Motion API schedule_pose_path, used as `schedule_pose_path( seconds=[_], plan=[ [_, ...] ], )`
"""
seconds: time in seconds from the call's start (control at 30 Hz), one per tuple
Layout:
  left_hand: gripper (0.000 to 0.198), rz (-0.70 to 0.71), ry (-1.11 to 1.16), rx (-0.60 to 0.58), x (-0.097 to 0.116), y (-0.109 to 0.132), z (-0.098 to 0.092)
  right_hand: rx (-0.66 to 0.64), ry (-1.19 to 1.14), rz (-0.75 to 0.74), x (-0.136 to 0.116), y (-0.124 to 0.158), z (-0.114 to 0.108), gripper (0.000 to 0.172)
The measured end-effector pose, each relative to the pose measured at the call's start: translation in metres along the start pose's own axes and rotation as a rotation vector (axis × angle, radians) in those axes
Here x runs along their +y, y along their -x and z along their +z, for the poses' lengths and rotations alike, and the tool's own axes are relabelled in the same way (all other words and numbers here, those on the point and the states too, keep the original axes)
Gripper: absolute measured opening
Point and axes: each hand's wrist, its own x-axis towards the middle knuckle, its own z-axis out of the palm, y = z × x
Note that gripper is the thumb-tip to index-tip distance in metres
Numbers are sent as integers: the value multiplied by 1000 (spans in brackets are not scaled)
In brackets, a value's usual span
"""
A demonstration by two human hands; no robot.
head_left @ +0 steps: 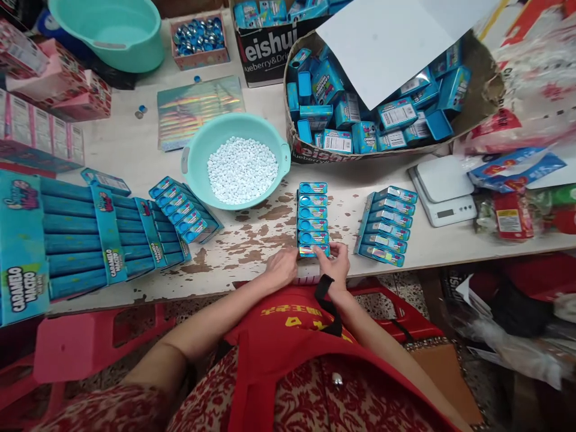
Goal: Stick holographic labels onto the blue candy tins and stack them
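Observation:
A row of blue candy tins (pixel 312 212) stands in front of me, several with a round recess in the lid. The nearest candy tin (pixel 310 250) carries a shiny rainbow strip on top. My right hand (pixel 336 264) holds this tin at its right end, thumb pressed on the top. At the left end, my left hand (pixel 282 267) is closed against the same tin, its fingertips mostly hidden. To the right stands another row of tins (pixel 387 225), its nearest ones bearing a shiny strip. A sheet of rainbow stickers (pixel 198 105) lies farther back on the table.
A turquoise basin (pixel 191 159) holds small white candies (pixel 243 170). Behind the tins sits a carton (pixel 299 153) of loose blue tins, partly under white paper (pixel 400 42). A scale (pixel 443 189) is right. Stacked display boxes (pixel 105 234) and a tin group (pixel 180 210) stand left.

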Motion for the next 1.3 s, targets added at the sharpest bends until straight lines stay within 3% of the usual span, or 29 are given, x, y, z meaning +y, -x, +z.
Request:
schedule_pose_path(
  seconds=[0.07,0.13,0.2,0.27,0.37,0.43,0.53,0.7,0.83,0.97,1.13,1.3],
  plan=[
    [34,-29,-28,-94,-2,-9,-6,-43,15,-19,-1,-4,-8,36],
    [34,-13,-16,-93,-15,-11,-20,-67,52,-104,-9,-6,-21,30],
    [35,42,52,-82,-38,0,-37,-37,120,-279,-24,-1,-33,27],
    [38,108,156,-177,-63,22,-48,-99,163,-494,-41,8,-36,20],
    [32,116,218,-343,-89,52,-42,-565,170,-748,-54,27,-20,14],
    [21,28,207,-288,-98,58,-26,-877,258,-817,-51,37,1,16],
    [22,-74,234,-122,-105,48,-6,-1077,536,-804,-38,43,31,28],
    [16,-39,345,-76,-113,32,-3,-1099,889,-854,-33,46,52,39],
    [13,-130,432,-62,-116,30,-2,-1134,1019,-932,-35,52,55,36],
    [10,-166,459,-70,-117,25,2,-1173,1047,-996,-36,54,56,38],
    [11,-147,461,-70,-121,20,2,-1120,1011,-938,-40,53,60,24],
    [12,-137,476,-70,-123,19,4,-1044,923,-853,-36,50,62,34]
  ],
)
